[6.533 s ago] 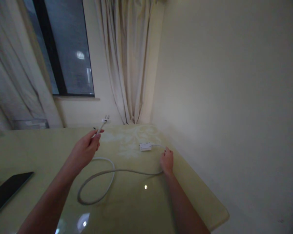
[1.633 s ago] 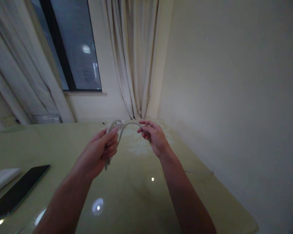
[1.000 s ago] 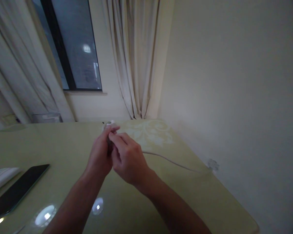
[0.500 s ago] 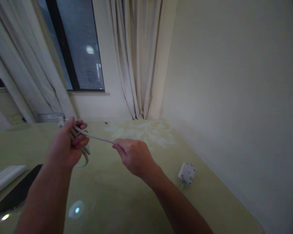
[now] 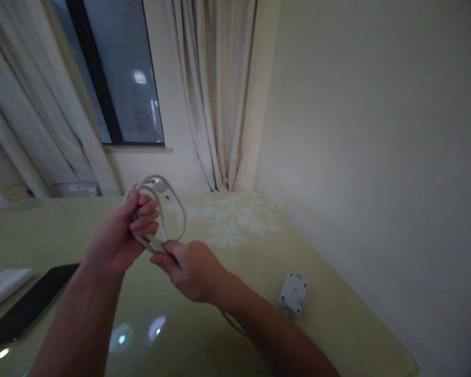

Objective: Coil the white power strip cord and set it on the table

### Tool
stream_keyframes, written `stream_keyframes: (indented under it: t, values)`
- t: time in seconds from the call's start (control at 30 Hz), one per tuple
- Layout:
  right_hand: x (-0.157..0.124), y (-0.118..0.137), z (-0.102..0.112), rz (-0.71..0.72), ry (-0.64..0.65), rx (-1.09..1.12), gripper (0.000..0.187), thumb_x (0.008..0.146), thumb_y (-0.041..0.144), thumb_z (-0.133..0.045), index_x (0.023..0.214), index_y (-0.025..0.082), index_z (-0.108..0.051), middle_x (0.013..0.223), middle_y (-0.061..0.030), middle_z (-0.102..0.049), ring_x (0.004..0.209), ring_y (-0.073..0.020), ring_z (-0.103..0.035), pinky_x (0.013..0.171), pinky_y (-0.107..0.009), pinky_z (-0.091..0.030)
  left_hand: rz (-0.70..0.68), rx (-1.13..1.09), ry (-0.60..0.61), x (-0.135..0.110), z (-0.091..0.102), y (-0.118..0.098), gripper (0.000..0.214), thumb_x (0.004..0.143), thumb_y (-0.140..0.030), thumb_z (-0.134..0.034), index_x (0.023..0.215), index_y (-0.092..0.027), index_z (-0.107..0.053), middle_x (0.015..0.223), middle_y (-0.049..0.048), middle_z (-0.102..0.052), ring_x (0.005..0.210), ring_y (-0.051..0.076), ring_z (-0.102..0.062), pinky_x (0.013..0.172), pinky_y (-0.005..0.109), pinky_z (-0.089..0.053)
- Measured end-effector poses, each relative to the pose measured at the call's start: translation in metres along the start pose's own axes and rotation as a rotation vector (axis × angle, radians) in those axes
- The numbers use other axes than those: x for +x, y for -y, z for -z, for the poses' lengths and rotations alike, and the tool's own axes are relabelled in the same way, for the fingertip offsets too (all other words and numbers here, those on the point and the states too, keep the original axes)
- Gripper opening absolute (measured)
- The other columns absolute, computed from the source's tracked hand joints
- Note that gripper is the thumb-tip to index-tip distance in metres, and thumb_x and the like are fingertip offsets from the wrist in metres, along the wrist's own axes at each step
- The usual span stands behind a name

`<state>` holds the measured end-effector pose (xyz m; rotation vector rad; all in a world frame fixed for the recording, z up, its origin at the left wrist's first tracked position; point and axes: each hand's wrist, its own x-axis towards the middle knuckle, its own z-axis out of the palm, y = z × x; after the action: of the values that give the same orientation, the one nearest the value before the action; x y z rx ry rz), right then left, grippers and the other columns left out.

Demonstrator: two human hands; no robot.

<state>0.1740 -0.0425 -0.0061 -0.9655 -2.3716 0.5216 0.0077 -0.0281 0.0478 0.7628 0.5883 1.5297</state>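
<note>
White cord [image 5: 184, 215] is up in loops over the left part of the table [image 5: 337, 335], in both hands. The left hand [image 5: 120, 235] has its grip curled around the loops. The right hand [image 5: 198, 269] has its grip pinching the cord's near side, between thumb and finger. A white box [image 5: 293, 294] sits on the table, to the right. Far left, a flat black thing [image 5: 31, 303] lies beside a long white thing [image 5: 6, 285].

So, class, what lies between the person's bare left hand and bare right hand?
Between the left hand and the right hand lies a short stretch of thin white cable, gripped by both, as the head view shows.
</note>
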Motion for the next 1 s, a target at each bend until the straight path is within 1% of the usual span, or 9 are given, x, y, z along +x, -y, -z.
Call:
stream_keyframes:
  t: [0.17,0.3,0.43,0.57,0.67,0.73,0.83,0.9,1.0]
  values:
    - [0.006,-0.023,0.003,0.087,0.295,0.285,0.025,0.104,0.043,-0.060,0.097,0.020,-0.067,0.073,0.0029,-0.067,0.067,-0.0120,-0.063,0.064,-0.022,-0.043,-0.122,-0.230,0.069,-0.014,0.020,-0.033,0.032,0.113,-0.029,-0.039,0.084,-0.021,-0.051,0.056,-0.0087,-0.044,0.035,0.005,-0.025,0.034,0.015,-0.033]
    - [0.009,-0.057,0.010,-0.086,0.473,0.260,0.015,0.100,0.034,-0.067,0.100,0.020,-0.071,0.068,0.0044,-0.066,0.063,-0.0109,-0.063,0.062,-0.020,-0.044,-0.137,-0.272,0.063,-0.012,0.044,-0.047,0.038,0.112,-0.040,-0.031,0.084,-0.023,-0.050,0.050,-0.0087,-0.036,0.030,0.007,-0.017,0.028,0.022,-0.027]
    - [0.005,-0.097,0.023,-0.400,0.279,-0.125,0.013,0.091,0.029,-0.077,0.100,0.020,-0.076,0.076,-0.0029,-0.074,0.077,-0.0180,-0.070,0.071,-0.026,-0.045,-0.016,0.003,-0.011,-0.012,0.053,-0.050,0.038,0.109,-0.036,-0.031,0.082,-0.025,-0.055,0.046,-0.0067,-0.032,0.027,0.009,-0.015,0.026,0.025,-0.010]
    - [-0.004,-0.135,0.044,-0.602,0.015,-0.275,0.014,0.093,0.022,-0.073,0.106,0.016,-0.076,0.106,-0.0172,-0.077,0.099,-0.0295,-0.070,0.079,-0.035,-0.046,0.103,0.427,-0.126,-0.017,0.041,-0.045,0.026,0.103,-0.026,-0.048,0.082,-0.021,-0.061,0.049,-0.0052,-0.036,0.030,0.008,-0.025,0.028,0.019,-0.014]
    - [-0.006,-0.150,0.058,-0.691,-0.157,-0.302,0.017,0.097,0.030,-0.068,0.107,0.018,-0.075,0.111,-0.0172,-0.075,0.098,-0.0278,-0.069,0.076,-0.034,-0.045,0.117,0.567,-0.165,-0.017,0.030,-0.038,0.032,0.099,-0.035,-0.060,0.071,-0.020,-0.057,0.051,-0.0051,-0.037,0.034,0.006,-0.026,0.030,0.015,-0.017]
    - [-0.004,-0.151,0.065,-0.691,-0.271,-0.161,0.017,0.094,0.034,-0.071,0.097,0.018,-0.074,0.095,-0.0107,-0.074,0.085,-0.0211,-0.066,0.069,-0.029,-0.042,0.113,0.609,-0.166,-0.015,0.022,-0.029,0.038,0.097,-0.039,-0.062,0.067,-0.018,-0.055,0.054,-0.0050,-0.037,0.036,0.005,-0.027,0.031,0.013,-0.018]
    - [-0.002,-0.140,0.074,-0.615,-0.418,0.436,0.021,0.082,0.035,-0.078,0.078,0.017,-0.067,0.062,0.0040,-0.053,0.056,-0.0104,-0.043,0.053,-0.025,-0.028,0.099,0.636,-0.163,-0.009,0.010,-0.006,0.039,0.093,-0.045,-0.069,0.067,-0.017,-0.060,0.055,-0.0057,-0.038,0.038,0.004,-0.026,0.033,0.013,-0.017]
    - [-0.001,-0.126,0.079,-0.525,-0.450,0.866,0.025,0.070,0.035,-0.083,0.079,0.017,-0.067,0.056,0.0104,-0.038,0.050,-0.0073,-0.027,0.049,-0.024,-0.018,0.083,0.656,-0.126,-0.003,0.003,0.016,0.041,0.087,-0.051,-0.075,0.069,-0.017,-0.062,0.056,-0.0051,-0.042,0.041,0.004,-0.029,0.035,0.012,-0.020]
    - [0.001,-0.101,0.084,-0.382,-0.478,1.231,0.038,0.062,0.034,-0.084,0.092,0.013,-0.073,0.057,0.0118,-0.036,0.051,-0.0060,-0.021,0.047,-0.023,-0.015,0.033,0.691,-0.020,0.005,-0.006,0.047,0.049,0.079,-0.063,-0.078,0.070,-0.017,-0.063,0.056,-0.0033,-0.049,0.042,0.005,-0.032,0.037,0.014,-0.020]
